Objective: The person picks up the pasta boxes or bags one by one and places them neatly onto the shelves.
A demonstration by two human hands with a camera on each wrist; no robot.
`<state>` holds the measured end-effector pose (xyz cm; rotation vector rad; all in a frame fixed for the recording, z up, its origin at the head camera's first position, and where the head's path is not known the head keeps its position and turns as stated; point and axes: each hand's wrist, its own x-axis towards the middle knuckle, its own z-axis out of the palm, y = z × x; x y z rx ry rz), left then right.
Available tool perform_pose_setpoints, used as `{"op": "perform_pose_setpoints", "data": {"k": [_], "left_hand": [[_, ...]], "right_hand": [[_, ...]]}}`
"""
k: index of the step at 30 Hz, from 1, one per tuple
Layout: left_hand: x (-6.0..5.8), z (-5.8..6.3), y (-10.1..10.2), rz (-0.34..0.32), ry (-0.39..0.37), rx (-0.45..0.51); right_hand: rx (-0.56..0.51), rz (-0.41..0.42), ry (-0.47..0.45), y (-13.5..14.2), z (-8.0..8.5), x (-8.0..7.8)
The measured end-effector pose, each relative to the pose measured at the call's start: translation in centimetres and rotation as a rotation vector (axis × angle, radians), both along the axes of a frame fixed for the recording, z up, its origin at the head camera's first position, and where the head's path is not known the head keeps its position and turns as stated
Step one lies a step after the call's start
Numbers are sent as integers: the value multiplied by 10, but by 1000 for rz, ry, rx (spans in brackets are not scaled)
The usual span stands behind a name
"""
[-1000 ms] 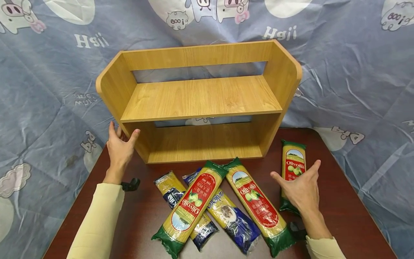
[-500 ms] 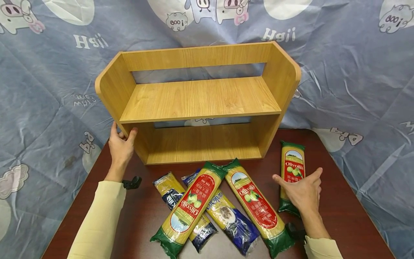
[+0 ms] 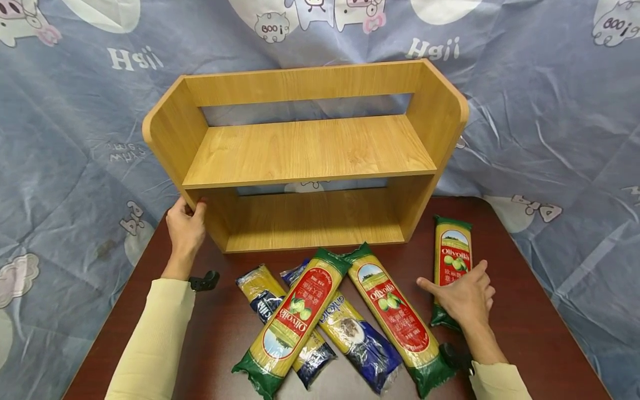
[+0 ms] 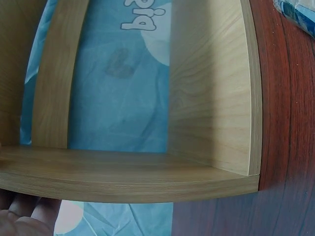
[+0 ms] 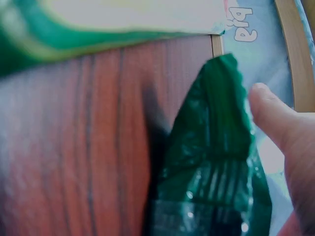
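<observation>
A two-tier wooden shelf [image 3: 310, 147] stands at the back of the table. My left hand [image 3: 185, 230] grips its left side panel, thumb on the inner side and fingers outside. In the left wrist view, the fingers [image 4: 42, 216] show below the panel edge [image 4: 147, 189]. My right hand [image 3: 465, 297] hovers with thumb spread over the lower part of a green-ended Olivoilà spaghetti pack [image 3: 454, 250] at the right. The right wrist view shows a green pack end [image 5: 211, 147] beside the thumb [image 5: 275, 113].
Several more pasta packs lie in front of the shelf: two Olivoilà packs [image 3: 295, 316] [image 3: 392, 308], a blue-and-yellow pack [image 3: 355, 339] and a dark-blue-and-yellow pack [image 3: 262, 289], partly overlapping. A patterned blue cloth [image 3: 550, 111] hangs behind the dark red table [image 3: 210, 333].
My left hand has closed its thumb and fingers onto the shelf's left panel. My right hand has shifted slightly and its fingers have drawn in a little. The packs stay put.
</observation>
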<state>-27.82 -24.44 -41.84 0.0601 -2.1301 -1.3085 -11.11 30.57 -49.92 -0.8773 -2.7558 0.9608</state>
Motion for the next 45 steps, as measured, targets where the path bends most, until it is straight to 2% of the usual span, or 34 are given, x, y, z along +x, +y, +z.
{"op": "perform_pose_setpoints", "data": {"k": [6, 13, 24, 31, 38, 45], "left_hand": [[1, 0, 1, 18, -9, 8], [1, -1, 2, 18, -23, 13], [5, 2, 1, -2, -49, 13], [4, 3, 1, -12, -43, 5], [4, 3, 0, 1, -60, -22], [5, 4, -2, -11, -76, -40]], "right_hand": [[43, 32, -31, 1, -5, -2], [51, 23, -82, 3, -6, -4], [54, -7, -133, 3, 2, -3], [50, -20, -124, 9, 5, -2], [18, 9, -142, 16, 10, -2], [11, 29, -77, 17, 8, 3]]}}
